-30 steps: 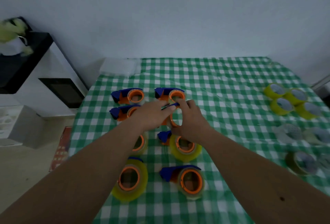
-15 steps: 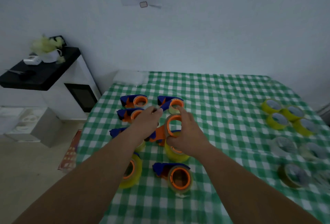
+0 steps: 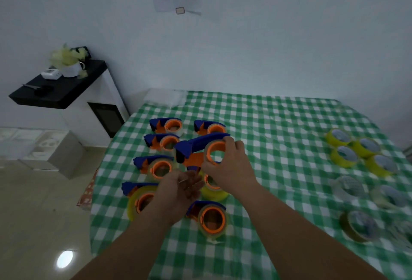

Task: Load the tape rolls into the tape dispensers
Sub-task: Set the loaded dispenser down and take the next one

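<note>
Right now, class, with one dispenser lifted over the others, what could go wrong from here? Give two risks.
1. Only the right hand grips the raised dispenser, by its orange hub; the left hand is off it, palm up. It could slip onto the loaded dispensers crowded beneath.
2. The spare yellow rolls lie far right, near the table's edge; a stretch might nudge one off.
</note>
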